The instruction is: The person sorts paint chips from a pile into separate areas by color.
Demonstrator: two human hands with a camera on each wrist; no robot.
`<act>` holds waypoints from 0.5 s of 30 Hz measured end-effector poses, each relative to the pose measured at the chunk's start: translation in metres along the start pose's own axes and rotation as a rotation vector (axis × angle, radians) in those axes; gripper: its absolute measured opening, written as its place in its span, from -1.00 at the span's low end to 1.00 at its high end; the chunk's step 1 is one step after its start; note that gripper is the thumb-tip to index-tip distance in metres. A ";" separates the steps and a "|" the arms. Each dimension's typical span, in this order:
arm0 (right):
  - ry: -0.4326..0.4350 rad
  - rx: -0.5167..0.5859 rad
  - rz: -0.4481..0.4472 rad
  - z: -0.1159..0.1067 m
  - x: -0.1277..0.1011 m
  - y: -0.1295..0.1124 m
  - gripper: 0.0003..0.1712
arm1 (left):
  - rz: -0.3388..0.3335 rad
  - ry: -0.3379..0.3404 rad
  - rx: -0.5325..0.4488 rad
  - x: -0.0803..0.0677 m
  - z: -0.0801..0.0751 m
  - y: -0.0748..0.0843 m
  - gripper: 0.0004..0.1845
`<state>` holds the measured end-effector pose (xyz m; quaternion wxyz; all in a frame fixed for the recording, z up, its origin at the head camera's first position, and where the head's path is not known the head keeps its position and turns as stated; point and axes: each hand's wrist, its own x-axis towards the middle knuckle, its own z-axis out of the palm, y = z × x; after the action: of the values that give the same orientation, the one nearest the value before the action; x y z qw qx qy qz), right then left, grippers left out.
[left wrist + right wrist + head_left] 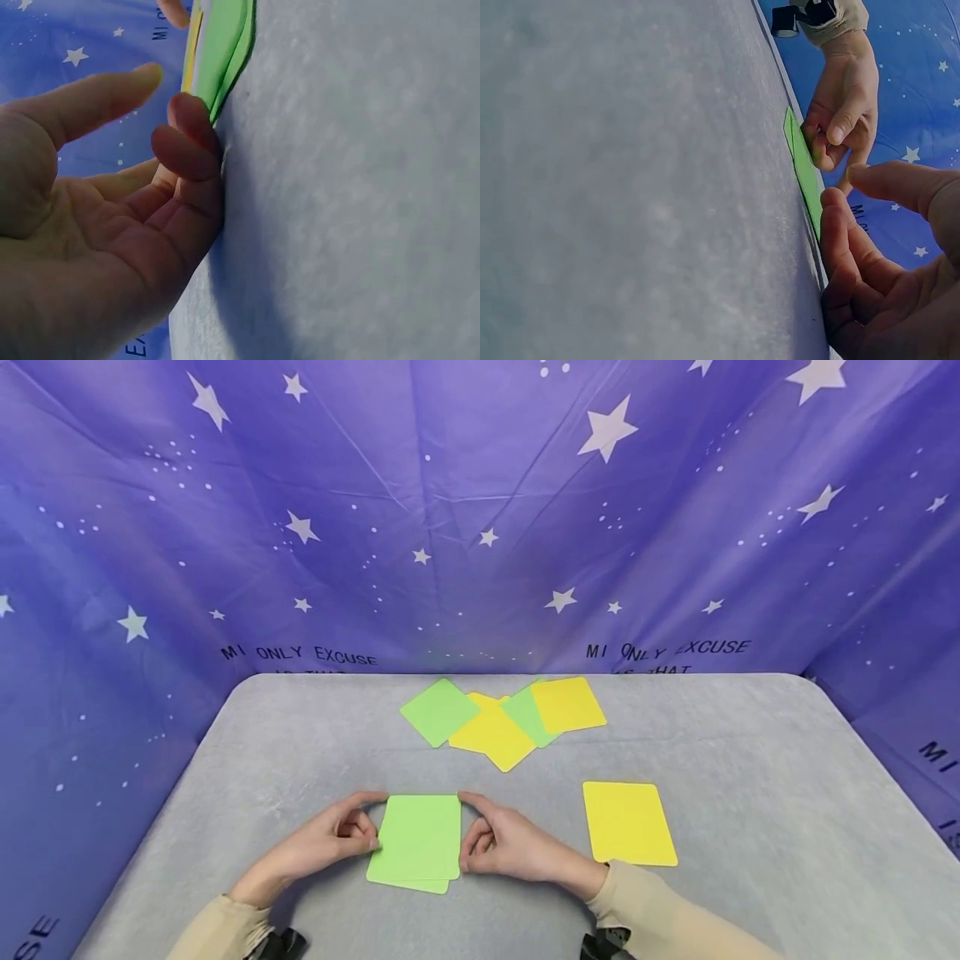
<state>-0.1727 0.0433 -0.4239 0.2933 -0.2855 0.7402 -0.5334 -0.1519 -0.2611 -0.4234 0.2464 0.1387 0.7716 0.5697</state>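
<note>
Two square green cards [417, 837] lie overlapped near the front of the table, the lower one sticking out along the near edge. My left hand [339, 828] touches their left side, its index finger reaching the far left corner. On the other side my right hand [513, 843] touches the right edge, with its index finger at the far right corner. In the left wrist view, the left hand [127, 195] has its thumb raised apart from curled fingertips beside the green edges. The right wrist view shows the right hand [885, 262] with a similar gap under its thumb.
A yellow card [630, 823] lies flat to the right, near the right forearm. Several green and yellow cards [495, 735] overlap at the back of the grey table [300, 743]. A purple cloth [450, 485] with stars hangs around the table.
</note>
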 end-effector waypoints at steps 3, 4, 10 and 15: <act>0.000 -0.006 -0.010 -0.001 -0.002 0.002 -0.09 | -0.005 -0.009 0.018 0.001 -0.002 0.002 -0.37; 0.001 -0.010 -0.019 -0.002 -0.002 0.003 -0.11 | -0.003 -0.012 0.019 0.001 -0.003 0.003 -0.38; -0.004 -0.018 -0.041 -0.011 -0.009 0.007 -0.18 | 0.019 -0.002 0.055 0.015 -0.004 0.010 -0.47; 0.022 0.042 -0.029 -0.025 -0.016 0.012 -0.17 | 0.021 -0.012 0.055 0.039 0.003 0.019 -0.53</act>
<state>-0.1814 0.0740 -0.4265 0.2834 -0.2841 0.7277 -0.5563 -0.1844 -0.2336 -0.4145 0.2409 0.1570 0.7841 0.5500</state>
